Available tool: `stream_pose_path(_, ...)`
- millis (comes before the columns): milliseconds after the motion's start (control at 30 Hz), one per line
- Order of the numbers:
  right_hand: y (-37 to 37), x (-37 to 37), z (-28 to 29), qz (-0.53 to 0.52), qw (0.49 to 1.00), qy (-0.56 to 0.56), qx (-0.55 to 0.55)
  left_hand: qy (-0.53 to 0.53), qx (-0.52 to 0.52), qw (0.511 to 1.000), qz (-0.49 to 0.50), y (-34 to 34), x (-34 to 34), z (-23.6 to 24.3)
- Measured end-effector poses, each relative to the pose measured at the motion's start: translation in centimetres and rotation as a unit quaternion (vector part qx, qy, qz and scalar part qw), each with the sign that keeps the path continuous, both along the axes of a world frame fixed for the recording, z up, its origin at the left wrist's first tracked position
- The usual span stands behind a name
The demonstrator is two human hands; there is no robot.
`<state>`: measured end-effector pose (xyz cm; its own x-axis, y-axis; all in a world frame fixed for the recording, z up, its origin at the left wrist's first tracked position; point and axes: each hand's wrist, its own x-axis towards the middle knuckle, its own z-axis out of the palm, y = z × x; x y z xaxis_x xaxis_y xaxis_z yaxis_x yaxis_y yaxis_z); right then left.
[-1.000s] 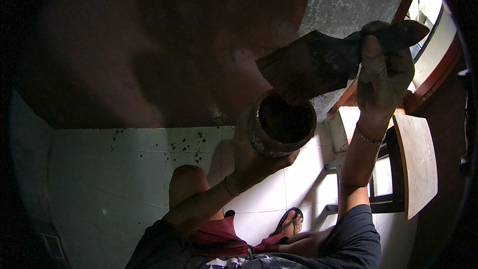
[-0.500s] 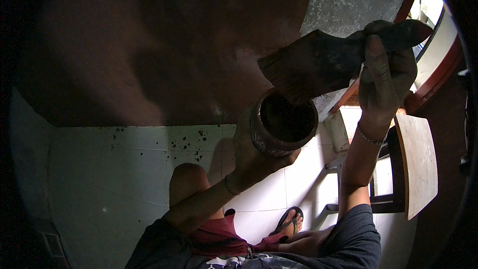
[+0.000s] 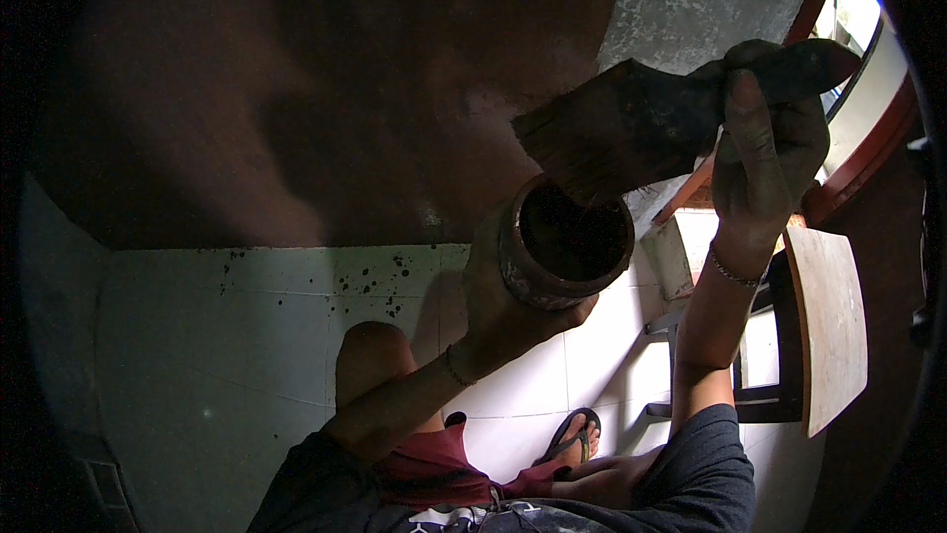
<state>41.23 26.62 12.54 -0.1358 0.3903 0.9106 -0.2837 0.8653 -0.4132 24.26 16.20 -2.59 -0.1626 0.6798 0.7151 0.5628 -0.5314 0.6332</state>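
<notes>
My right hand (image 3: 769, 143) is closed around the handle of a wide, dark paintbrush (image 3: 631, 129). Its bristles point left and down, just above the rim of a round paint pot (image 3: 525, 272); I cannot tell whether they touch it. My left hand (image 3: 498, 311) wraps round the pot from below and the left side. The pot is tilted toward me, and its inside looks dark; how much paint it holds is too dim to make out. Behind both hands stands a wall painted dark brown (image 3: 395, 89), with a bare grey patch (image 3: 705, 5) at the upper right.
Dark paint drips (image 3: 375, 277) spot the white tiled floor (image 3: 217, 355) along the wall's foot. A chair with a pale wooden board (image 3: 837, 336) stands at my right. Beyond it is a bright opening with a reddish-brown frame (image 3: 868, 148). My sandalled foot (image 3: 574, 439) is below.
The pot and my left hand have shifted very slightly to the right. The brush and my right hand have hardly moved.
</notes>
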Motion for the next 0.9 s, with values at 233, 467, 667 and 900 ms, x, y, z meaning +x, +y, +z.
stream_pose_path(233, 0.1, 0.1, -0.1, -0.039, 0.999, -0.005, 0.003, -0.030, -0.012, 0.999, -0.013, -0.2, 0.0, 0.3)
stream_pose_path(467, 0.1, 0.2, -0.2, -0.032, 0.999, -0.017, 0.004, -0.022, -0.024, 0.999, -0.017, 0.0, 0.0, 0.0)
stream_pose_path(667, 0.3, 0.2, -0.4, -0.025, 1.000, -0.006, -0.003, -0.014, -0.030, 0.999, -0.019, 0.1, 0.0, -0.7)
stream_pose_path(900, 0.3, 0.0, -0.4, -0.023, 1.000, -0.007, 0.002, -0.015, -0.073, 0.997, -0.021, 0.4, 0.1, -1.1)
